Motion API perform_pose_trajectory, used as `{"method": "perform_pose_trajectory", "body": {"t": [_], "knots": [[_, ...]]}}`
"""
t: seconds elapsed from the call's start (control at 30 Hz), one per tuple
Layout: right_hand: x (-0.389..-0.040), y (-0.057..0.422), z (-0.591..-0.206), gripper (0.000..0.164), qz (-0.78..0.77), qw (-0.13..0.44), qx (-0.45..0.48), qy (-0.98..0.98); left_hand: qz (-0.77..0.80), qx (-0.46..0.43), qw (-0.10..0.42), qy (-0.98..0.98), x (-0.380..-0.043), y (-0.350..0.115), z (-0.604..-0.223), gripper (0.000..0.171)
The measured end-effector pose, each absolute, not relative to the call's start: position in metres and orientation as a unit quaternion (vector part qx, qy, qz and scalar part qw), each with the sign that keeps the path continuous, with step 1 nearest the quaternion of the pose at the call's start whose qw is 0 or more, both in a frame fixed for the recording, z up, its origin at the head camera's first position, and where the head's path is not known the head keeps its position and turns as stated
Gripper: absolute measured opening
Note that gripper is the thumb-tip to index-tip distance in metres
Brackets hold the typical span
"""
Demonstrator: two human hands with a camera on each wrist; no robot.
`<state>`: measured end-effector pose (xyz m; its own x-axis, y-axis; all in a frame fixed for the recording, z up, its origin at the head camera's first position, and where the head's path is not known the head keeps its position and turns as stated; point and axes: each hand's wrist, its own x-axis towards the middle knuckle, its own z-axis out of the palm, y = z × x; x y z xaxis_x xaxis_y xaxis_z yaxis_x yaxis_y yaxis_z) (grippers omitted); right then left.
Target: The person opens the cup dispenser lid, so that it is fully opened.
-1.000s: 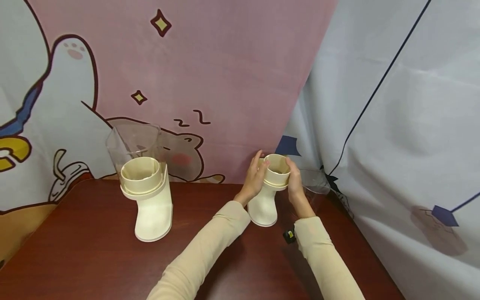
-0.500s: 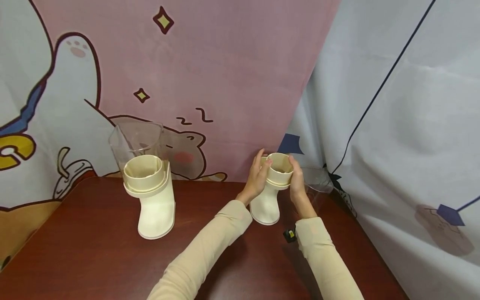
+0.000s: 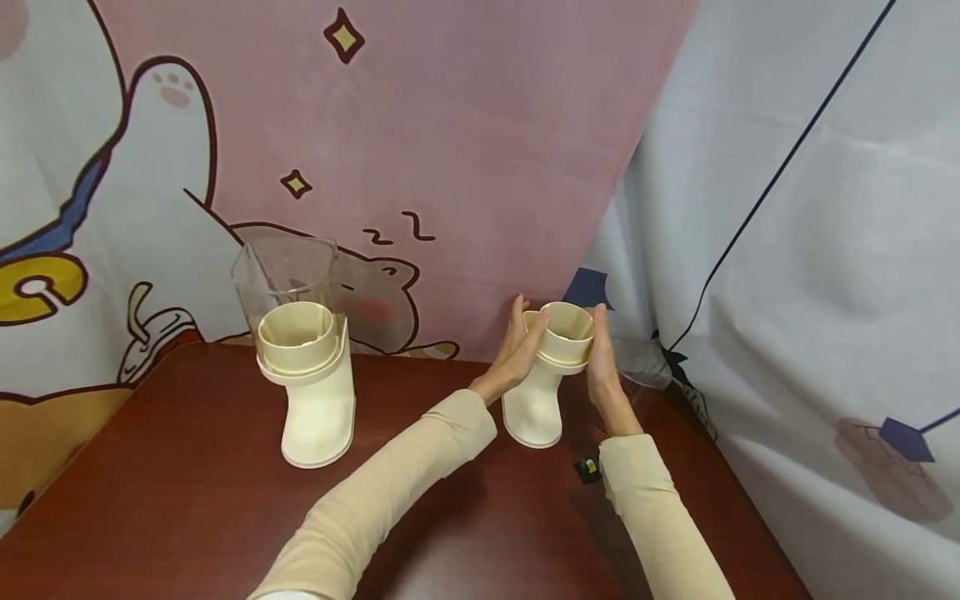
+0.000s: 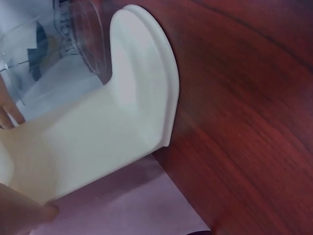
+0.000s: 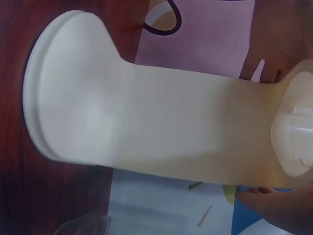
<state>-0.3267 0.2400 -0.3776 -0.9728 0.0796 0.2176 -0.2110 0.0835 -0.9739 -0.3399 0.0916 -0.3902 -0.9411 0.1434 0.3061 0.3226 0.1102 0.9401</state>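
A cream plastic stand (image 3: 534, 417) with a round, open-topped collar (image 3: 566, 343) stands upright on the table at the right. My left hand (image 3: 517, 354) is at the collar's left side, thumb in front and fingers reaching up behind. Along the collar's right side lies my right hand (image 3: 604, 367), its fingers straight and pointing up. The stand's foot and column fill the middle of both wrist views, the left wrist one (image 4: 98, 132) and the right wrist one (image 5: 181, 122). Only parts of the fingers show there, so the exact contact is partly hidden.
A matching cream stand (image 3: 318, 417) is at the left, with a tall clear container (image 3: 288, 258) behind its collar. Another clear container (image 3: 647, 362) sits behind my right hand. A small black object (image 3: 588, 468) lies by the right cuff. Printed cloth (image 3: 480, 150) hangs behind the dark red table (image 3: 187, 483).
The head view has shifted, moving the scene slightly right and up. My right fingers have straightened from their bend at the collar's rim. Both hands remain beside the same stand.
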Motion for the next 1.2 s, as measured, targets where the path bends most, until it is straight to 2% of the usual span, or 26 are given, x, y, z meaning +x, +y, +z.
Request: {"method": "perform_pose_trajectory", "body": {"t": [0.17,0.33,0.67,0.9,1.2], "knots": [[-0.311,0.245,-0.377,0.079,0.688,0.1,0.041,-0.718,-0.682,-0.139,0.064,-0.715,-0.322,0.081,-0.386,0.087],[-0.29,0.244,-0.376,0.082,0.705,0.099,0.043,-0.701,-0.699,-0.124,0.063,-0.702,-0.301,0.06,-0.388,0.086],[-0.233,0.246,-0.38,0.094,0.73,0.085,0.092,-0.672,-0.698,-0.167,0.054,-0.695,-0.247,0.029,-0.397,0.074],[-0.186,0.25,-0.389,0.088,0.722,0.105,0.072,-0.68,-0.705,-0.193,0.023,-0.682,-0.208,0.025,-0.401,0.072],[-0.159,0.241,-0.387,0.085,0.739,0.084,0.104,-0.66,-0.732,-0.18,0.007,-0.656,-0.174,0.005,-0.406,0.069]]}}
